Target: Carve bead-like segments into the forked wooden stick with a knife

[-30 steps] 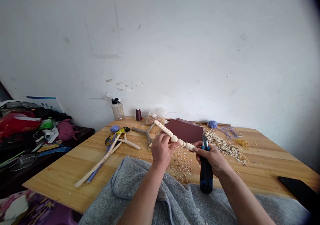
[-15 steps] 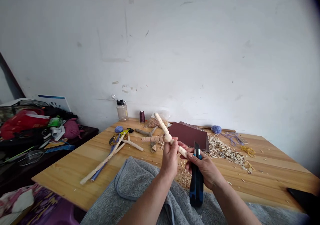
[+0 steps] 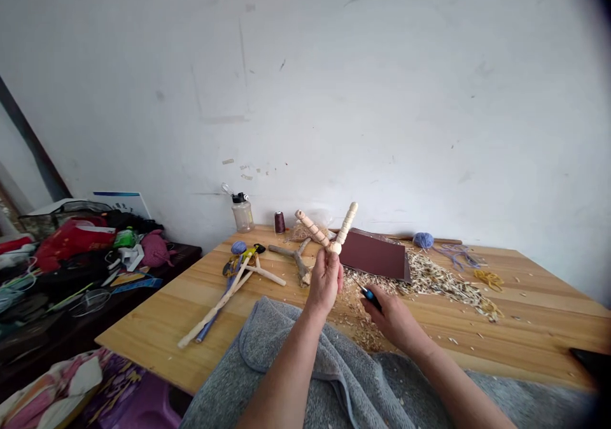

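Left grip (image 3: 326, 284) closed round the lower end of a pale, ring-carved, forked wooden stick (image 3: 347, 224), prongs up, above the light-brown wooden surface (image 3: 155, 340). Right grip (image 3: 394, 317) holds a black-and-blue utility knife (image 3: 371, 298), tip towards the left. Risks: knife skidding off rounded wood into left grip; overdeep notching snapping a prong.
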Action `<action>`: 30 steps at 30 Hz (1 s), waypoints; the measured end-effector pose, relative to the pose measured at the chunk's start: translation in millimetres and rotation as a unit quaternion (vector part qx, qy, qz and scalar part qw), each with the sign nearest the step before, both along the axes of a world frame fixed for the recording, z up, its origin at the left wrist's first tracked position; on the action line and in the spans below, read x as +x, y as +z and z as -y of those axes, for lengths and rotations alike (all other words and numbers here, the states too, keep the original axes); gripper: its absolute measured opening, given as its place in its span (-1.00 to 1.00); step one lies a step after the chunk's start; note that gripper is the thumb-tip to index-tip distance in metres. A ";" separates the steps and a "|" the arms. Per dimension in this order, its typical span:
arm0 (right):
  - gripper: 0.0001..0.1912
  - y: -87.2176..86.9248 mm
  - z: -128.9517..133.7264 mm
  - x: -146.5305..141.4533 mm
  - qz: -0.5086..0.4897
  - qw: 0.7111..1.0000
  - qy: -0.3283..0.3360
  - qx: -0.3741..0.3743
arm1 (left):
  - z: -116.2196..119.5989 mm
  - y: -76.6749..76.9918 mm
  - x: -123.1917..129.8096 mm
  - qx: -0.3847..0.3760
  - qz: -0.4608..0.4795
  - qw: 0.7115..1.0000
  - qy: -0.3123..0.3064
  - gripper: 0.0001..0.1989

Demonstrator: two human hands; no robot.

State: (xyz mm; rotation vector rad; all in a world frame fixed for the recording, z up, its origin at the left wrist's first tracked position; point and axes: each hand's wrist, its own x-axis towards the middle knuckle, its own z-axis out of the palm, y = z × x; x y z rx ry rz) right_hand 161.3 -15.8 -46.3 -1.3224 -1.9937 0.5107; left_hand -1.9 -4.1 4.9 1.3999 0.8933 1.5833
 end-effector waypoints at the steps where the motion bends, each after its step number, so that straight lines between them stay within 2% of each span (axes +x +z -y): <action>1: -0.67 -0.5 -0.7 0.8 0.004 1.000 -0.013 0.011 | -1.6 0.1 -0.2 -0.006 0.005 1.000 -0.005 -0.67; 6: -0.65 14.6 4.0 9.7 -0.011 0.992 -0.071 0.108 | -7.7 1.6 -1.8 -0.042 0.016 0.998 -0.037 -0.67; 11: -0.72 26.0 13.0 9.9 0.074 0.973 -0.067 0.208 | -3.6 -10.0 -2.4 -0.080 -0.026 0.993 -0.079 -0.68; 15: -0.79 28.4 15.5 8.8 0.182 0.953 -0.105 0.216 | -1.6 -27.1 -1.5 -0.108 -0.074 0.986 -0.106 -0.70; 18: -0.84 29.9 15.2 9.7 0.231 0.938 -0.133 0.220 | -0.5 -33.1 0.3 -0.110 -0.104 0.981 -0.117 -0.74; 24: -0.92 30.0 13.3 8.9 0.268 0.927 -0.150 0.215 | 4.9 -28.2 2.6 -0.086 -0.210 0.969 -0.095 -0.84; 30: -0.94 26.4 11.7 4.5 0.283 0.927 -0.149 0.196 | 8.4 -23.8 4.7 -0.096 -0.221 0.965 -0.109 -0.78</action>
